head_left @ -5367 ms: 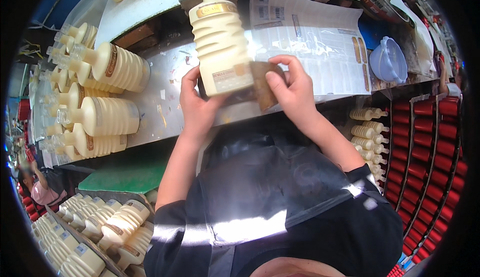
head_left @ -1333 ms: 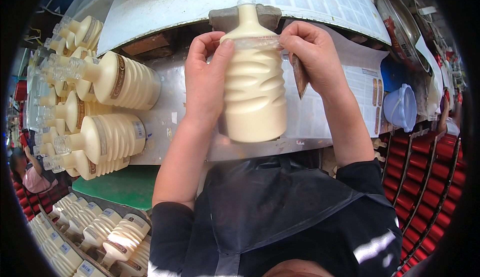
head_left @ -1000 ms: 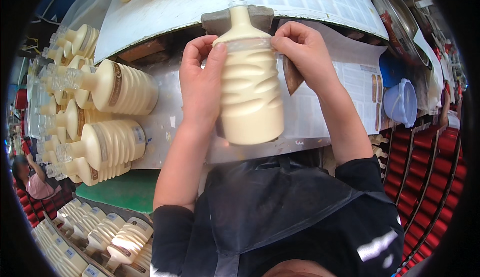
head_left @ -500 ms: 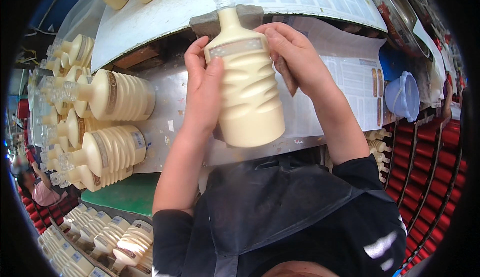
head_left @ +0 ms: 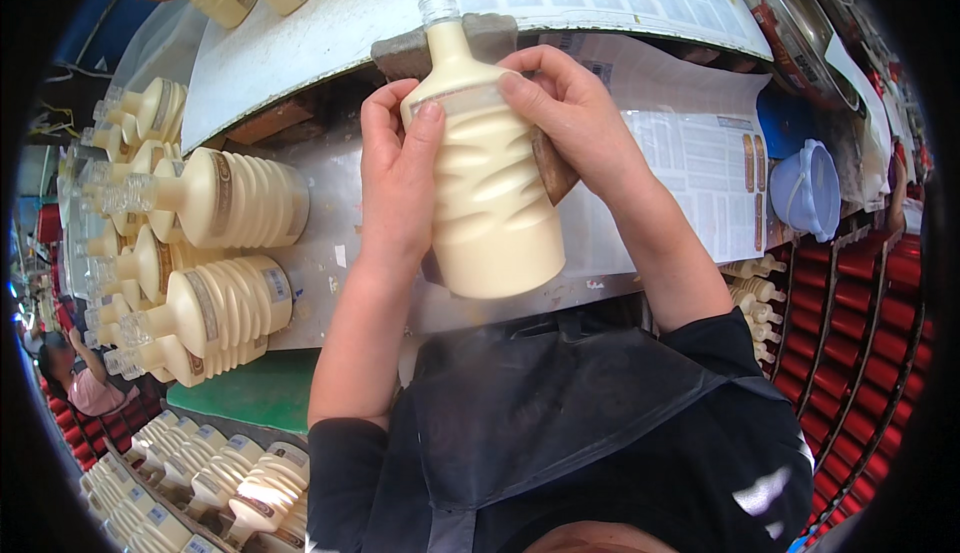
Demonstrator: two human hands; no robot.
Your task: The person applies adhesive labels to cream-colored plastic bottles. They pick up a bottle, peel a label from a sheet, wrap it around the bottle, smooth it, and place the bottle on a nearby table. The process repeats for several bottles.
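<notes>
A cream bottle (head_left: 498, 223) with wavy ridges and a clear threaded neck lies in front of me, neck away from me. Its neck end rests on a grey block (head_left: 398, 55). My left hand (head_left: 402, 178) grips the left shoulder, thumb on the front by a clear label strip (head_left: 470, 101). On the right shoulder, my right hand (head_left: 575, 118) is closed, its thumb pressing the strip's right end. A flat brown piece (head_left: 552, 168), perhaps a scraper, sticks out below the right palm along the bottle's side; the hand hides its upper part.
Labelled cream bottles (head_left: 245, 198) are stacked on their sides at the left. Label sheets (head_left: 690, 168) lie on the metal table (head_left: 345, 223), right of the bottle. A blue bucket (head_left: 806, 191) stands further right, above red racks (head_left: 855, 333). A person (head_left: 85, 378) is at far left.
The bottle has shifted slightly left. My right thumb has moved left onto the strip's end, and the brown piece has turned and shows more broadly.
</notes>
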